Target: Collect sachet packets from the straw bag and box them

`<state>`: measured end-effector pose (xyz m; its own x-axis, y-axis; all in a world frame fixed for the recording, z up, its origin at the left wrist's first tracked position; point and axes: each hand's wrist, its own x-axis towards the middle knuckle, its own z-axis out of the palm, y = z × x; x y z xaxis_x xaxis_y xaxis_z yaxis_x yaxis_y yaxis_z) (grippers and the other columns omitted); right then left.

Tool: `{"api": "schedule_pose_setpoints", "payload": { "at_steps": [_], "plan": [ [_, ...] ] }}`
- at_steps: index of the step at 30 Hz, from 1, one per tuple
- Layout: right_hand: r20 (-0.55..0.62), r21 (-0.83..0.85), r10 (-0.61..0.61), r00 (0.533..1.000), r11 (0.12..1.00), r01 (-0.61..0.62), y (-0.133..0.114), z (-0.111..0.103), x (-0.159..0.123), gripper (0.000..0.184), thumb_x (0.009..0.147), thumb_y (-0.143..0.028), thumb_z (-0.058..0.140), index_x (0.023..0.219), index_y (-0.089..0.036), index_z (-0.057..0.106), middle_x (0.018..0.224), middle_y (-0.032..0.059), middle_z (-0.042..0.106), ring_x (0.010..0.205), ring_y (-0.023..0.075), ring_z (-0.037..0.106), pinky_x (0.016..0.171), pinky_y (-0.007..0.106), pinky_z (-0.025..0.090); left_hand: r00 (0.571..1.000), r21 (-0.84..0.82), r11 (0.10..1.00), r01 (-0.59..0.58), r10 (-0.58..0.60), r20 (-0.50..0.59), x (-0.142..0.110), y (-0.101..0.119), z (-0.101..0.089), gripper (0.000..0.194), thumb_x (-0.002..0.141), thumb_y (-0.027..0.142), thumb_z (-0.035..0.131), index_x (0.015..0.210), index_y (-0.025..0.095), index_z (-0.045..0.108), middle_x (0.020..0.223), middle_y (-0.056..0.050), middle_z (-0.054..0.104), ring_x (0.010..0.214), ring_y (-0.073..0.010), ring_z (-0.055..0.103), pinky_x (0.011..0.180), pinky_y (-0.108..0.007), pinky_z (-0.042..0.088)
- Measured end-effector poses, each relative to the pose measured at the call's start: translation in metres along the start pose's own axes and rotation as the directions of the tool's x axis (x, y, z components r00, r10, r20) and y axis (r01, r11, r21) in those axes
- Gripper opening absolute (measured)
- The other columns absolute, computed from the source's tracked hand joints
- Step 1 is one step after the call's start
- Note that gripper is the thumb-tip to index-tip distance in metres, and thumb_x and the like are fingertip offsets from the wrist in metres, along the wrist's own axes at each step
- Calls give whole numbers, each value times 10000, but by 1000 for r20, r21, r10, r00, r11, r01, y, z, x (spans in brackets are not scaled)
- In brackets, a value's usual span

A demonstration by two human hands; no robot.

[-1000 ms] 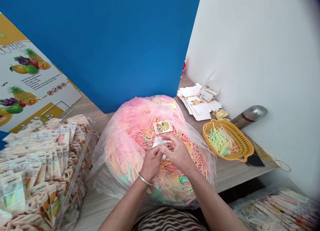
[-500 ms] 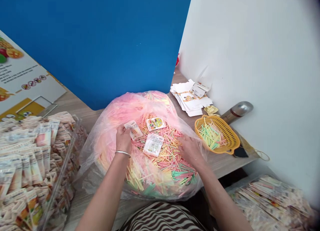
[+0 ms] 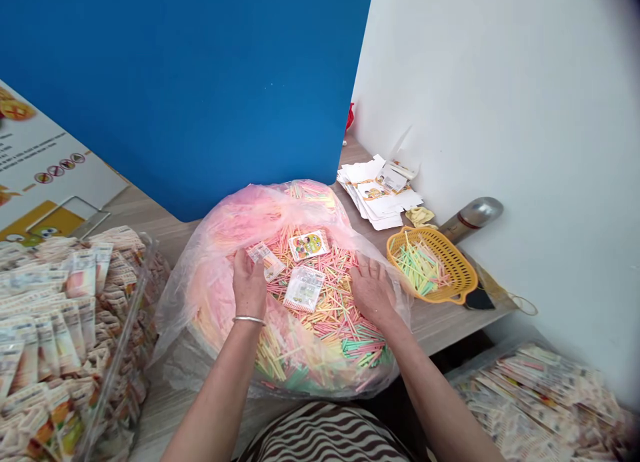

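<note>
Three printed packets point(image 3: 305, 289) lie on pastel sticks point(image 3: 333, 315) inside the open plastic bag point(image 3: 213, 249), which rests on the bench point(image 3: 440, 325) at the centre of the frame. Left of centre, the left hand point(image 3: 250, 285) is at the edge of the leftmost packet point(image 3: 269, 261), and whether it grips that packet I cannot tell. Right of centre, the right hand point(image 3: 373, 289) reaches among the sticks near a yellow basket point(image 3: 457, 269), and whether its fingers pinch any is likewise unclear.
</note>
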<state>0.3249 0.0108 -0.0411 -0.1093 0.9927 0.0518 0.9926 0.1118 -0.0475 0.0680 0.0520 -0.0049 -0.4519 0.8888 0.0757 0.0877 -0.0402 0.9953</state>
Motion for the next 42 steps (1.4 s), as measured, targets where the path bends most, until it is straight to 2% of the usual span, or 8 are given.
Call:
{"api": "schedule_pose_setpoints", "payload": {
  "at_steps": [8, 11, 17, 19, 21, 26, 35, 42],
  "plan": [
    [-165, 424, 125, 978, 905, -44, -5, -8, -9, 263, 954, -232, 355, 1037, -145, 589, 1276, 195, 560, 1253, 352, 434, 1054, 519, 310, 993, 98, 992, -73, 64, 96, -38, 21, -2, 522, 891, 325, 575, 1392, 206, 489, 1494, -76, 452, 1402, -215, 397, 1208, -382, 282],
    [-151, 723, 150, 977, 691, 6, -17, -27, -18, 240, 980, -313, 344, 992, -193, 551, 981, 107, 631, 972, 272, 563, 889, 424, 435, 952, 71, 997, 34, -54, 302, -61, 34, 14, 451, 909, 372, 542, 1328, 205, 565, 1391, -75, 565, 1315, -224, 504, 1172, -422, 345],
    [-39, 993, 51, 998, 114, 33, -52, -38, -29, 263, 947, -462, 509, 866, -213, 509, 731, -20, 523, 657, 150, 482, 613, 270, 409, 711, 10, 998, -56, 33, 702, -97, 55, 43, 441, 941, 496, 457, 1239, 241, 658, 1460, -34, 499, 1413, -206, 383, 1239, -375, 204],
    [8, 1000, 138, 990, -4, -7, -61, -38, -28, 317, 925, -500, 540, 803, -211, 497, 641, -43, 465, 569, 131, 425, 540, 256, 366, 759, -39, 998, 50, -12, 651, -102, 57, 47, 489, 922, 561, 468, 1268, 256, 629, 1510, -28, 435, 1438, -211, 336, 1235, -366, 202],
    [-7, 1000, 206, 978, -16, 11, -67, -39, -25, 361, 944, -503, 501, 734, -210, 493, 606, -39, 448, 549, 132, 423, 535, 262, 372, 808, -113, 932, 344, -232, 542, -104, 56, 50, 564, 899, 646, 443, 1281, 261, 596, 1525, -37, 409, 1426, -227, 352, 1198, -380, 281],
    [-318, 923, 229, 920, 295, 246, -68, -43, -19, 300, 967, -395, 480, 841, -214, 684, 1135, 79, 638, 1153, 243, 536, 1035, 429, 385, 543, -317, 474, 822, -484, 686, -107, 46, 54, 568, 868, 668, 484, 1000, 149, 674, 1070, -123, 684, 1066, -225, 633, 916, -328, 520],
    [-285, 884, 41, 958, 396, 247, -58, -47, -17, 384, 1009, -445, 386, 1221, -311, 678, 1487, -5, 460, 1491, 262, 136, 1196, 584, 42, 684, -295, 727, 620, -318, 656, -109, 34, 50, 255, 702, 336, 811, 808, 133, 699, 810, -17, 677, 741, -91, 598, 737, -199, 492],
    [-243, 959, 150, 958, 189, 213, -57, -47, -17, 389, 1002, -460, 401, 1191, -289, 695, 1326, 50, 603, 1357, 240, 417, 1163, 482, 271, 822, -183, 915, 360, -219, 525, -94, 28, 42, 244, 842, 412, 634, 861, 169, 647, 940, -46, 669, 921, -175, 634, 881, -332, 506]
  ]
}}
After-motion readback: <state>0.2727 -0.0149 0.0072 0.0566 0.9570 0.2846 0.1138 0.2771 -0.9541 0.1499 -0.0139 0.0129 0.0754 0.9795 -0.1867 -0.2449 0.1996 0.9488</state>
